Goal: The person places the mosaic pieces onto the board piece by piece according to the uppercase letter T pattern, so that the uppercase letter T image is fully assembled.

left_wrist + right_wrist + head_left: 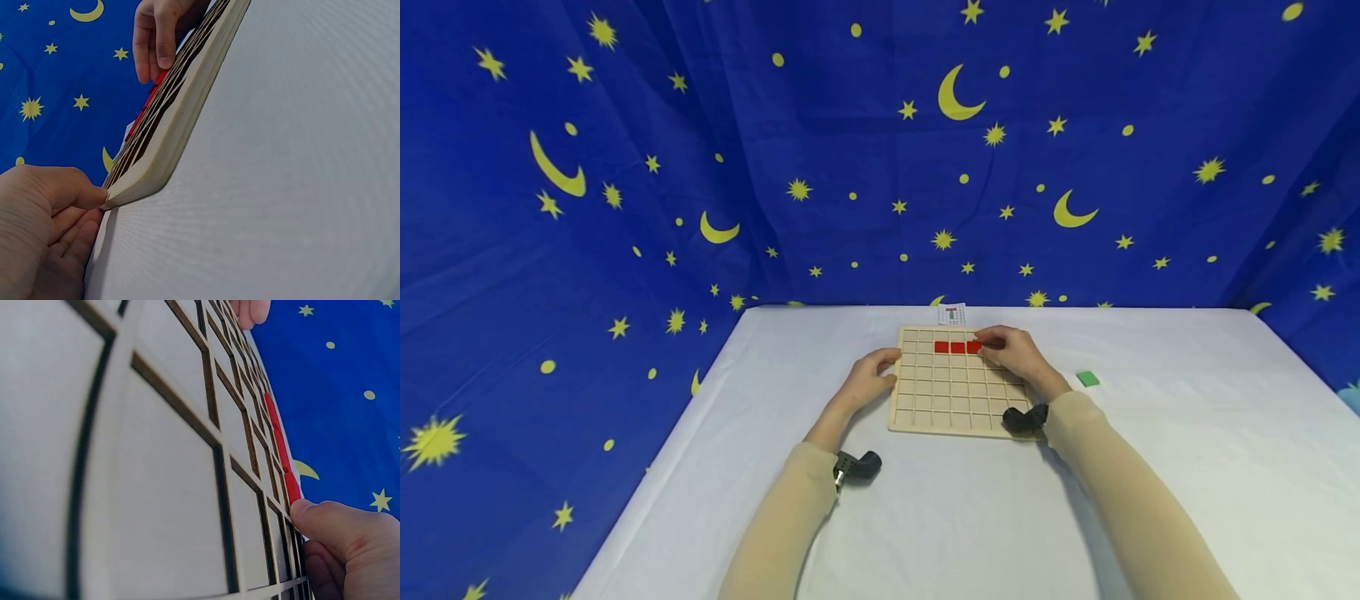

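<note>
A square wooden grid board (930, 387) lies on the white table. In its second row from the far side, three red square tiles stand side by side: the left tile (942, 347), the middle tile (958, 347) and the right tile (973, 347). My right hand (1011, 351) pinches the right tile between thumb and fingers, down at the grid; the right wrist view has the thumb (325, 522) against the end of this red tile (292, 487). My left hand (867, 379) touches the board's left edge, thumb and fingertips spread along it with the fingers relaxed.
A small printed card (952, 314) with a grid and a T-shaped pattern lies behind the board. To the right of the board is a green tile (1087, 378). A blue curtain (850, 150) with yellow stars and moons hangs around the table (940, 517).
</note>
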`<state>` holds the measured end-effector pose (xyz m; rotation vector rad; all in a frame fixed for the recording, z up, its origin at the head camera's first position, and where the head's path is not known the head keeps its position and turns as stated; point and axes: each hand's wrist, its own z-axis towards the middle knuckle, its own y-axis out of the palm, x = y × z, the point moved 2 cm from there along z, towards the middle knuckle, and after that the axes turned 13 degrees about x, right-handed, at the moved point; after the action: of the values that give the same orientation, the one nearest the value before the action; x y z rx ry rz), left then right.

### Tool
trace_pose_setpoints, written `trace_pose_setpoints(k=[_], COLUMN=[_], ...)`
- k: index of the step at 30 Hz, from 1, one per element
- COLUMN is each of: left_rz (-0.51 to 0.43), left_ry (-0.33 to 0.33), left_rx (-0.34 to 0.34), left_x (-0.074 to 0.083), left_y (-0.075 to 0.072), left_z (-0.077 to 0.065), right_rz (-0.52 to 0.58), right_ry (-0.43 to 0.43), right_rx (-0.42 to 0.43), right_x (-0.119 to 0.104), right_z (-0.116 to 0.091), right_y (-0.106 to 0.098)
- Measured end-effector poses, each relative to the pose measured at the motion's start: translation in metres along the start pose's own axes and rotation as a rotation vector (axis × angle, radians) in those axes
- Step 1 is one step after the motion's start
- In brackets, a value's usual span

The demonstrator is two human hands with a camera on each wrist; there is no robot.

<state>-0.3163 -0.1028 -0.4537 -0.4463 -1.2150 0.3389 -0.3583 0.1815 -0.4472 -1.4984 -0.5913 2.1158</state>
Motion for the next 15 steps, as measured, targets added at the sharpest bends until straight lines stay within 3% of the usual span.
trace_pose_setpoints(k=[15], left_rz=[0.0], left_ry=[-0.021], left_rx=[0.001], left_x=[0.0007], left_y=[0.0009], left_z=[0.0009], right_rz=[0.003], right_ry=[0.006], right_rx=[-0.004], right_x=[0.0011], right_z=[0.001], right_y=[-0.0013])
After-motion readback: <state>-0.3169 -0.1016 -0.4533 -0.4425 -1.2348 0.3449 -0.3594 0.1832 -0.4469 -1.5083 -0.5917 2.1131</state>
